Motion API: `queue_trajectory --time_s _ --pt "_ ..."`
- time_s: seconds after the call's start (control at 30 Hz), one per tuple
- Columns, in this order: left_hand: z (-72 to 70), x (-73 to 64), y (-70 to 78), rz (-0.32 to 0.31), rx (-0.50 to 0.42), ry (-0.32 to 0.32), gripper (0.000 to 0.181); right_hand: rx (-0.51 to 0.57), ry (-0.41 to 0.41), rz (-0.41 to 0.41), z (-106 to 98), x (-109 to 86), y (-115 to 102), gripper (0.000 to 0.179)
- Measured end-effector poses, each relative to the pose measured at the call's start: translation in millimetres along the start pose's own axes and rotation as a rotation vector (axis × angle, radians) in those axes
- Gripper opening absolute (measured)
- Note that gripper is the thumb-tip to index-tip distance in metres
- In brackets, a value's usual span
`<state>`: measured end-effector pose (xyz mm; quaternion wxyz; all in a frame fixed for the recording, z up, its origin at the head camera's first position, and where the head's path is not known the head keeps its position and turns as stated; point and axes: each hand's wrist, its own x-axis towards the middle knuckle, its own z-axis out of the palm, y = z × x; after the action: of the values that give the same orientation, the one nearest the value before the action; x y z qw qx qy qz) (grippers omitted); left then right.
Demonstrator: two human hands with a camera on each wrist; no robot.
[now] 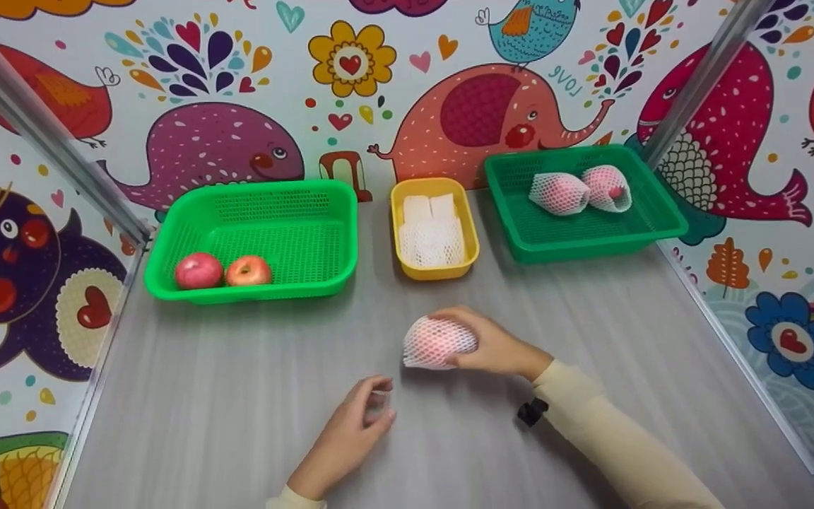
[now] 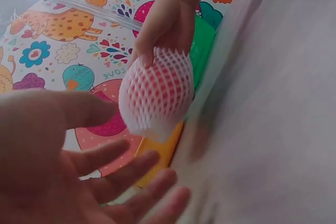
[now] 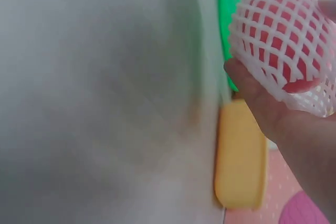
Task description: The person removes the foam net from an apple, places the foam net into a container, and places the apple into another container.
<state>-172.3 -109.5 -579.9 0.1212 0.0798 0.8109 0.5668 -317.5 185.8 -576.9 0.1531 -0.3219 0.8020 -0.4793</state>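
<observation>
My right hand (image 1: 495,343) grips an apple in a white foam net (image 1: 439,343) above the middle of the table. The red skin shows through the mesh in the right wrist view, with the thumb and fingers around the netted apple (image 3: 283,35). My left hand (image 1: 350,431) is apart from it, nearer the front, holding nothing; its fingers are loosely spread in the left wrist view. Two bare apples (image 1: 199,271) lie in the bright green basket (image 1: 251,291) at left. Two netted apples (image 1: 560,194) lie in the dark green basket (image 1: 598,245) at right.
Between the baskets stands a yellow tray (image 1: 437,272) with folded white foam nets (image 1: 432,240). Behind the grey table (image 1: 237,396) rises a wall printed with cartoon animals, with metal posts (image 1: 704,81) at the corners. A black strap piece (image 1: 533,412) hangs by the right sleeve.
</observation>
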Motion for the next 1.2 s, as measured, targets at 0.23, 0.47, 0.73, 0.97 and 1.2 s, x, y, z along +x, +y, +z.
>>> queue_trajectory --time_s 0.23,0.47,0.73,0.97,1.2 --pt "9.5 19.9 1.7 -0.017 0.088 0.004 0.055 -0.05 -0.023 -0.073 18 1.4 5 0.072" --pt "9.8 26.4 2.4 0.035 -0.074 0.082 0.04 -0.064 -0.052 -0.113 23 1.0 9 0.074" --pt "12.7 34.4 0.8 0.142 -0.39 0.154 0.024 -0.039 -0.074 -0.088 27 -4.6 11 0.074" --pt "23.6 38.5 -8.4 -0.013 -0.403 0.195 0.017 -0.025 -0.095 -0.053 32 -7.6 8 0.074" --pt "30.4 36.9 -13.9 -0.116 -0.442 0.145 0.032 0.009 -0.156 -0.013 30 -8.8 7 0.077"
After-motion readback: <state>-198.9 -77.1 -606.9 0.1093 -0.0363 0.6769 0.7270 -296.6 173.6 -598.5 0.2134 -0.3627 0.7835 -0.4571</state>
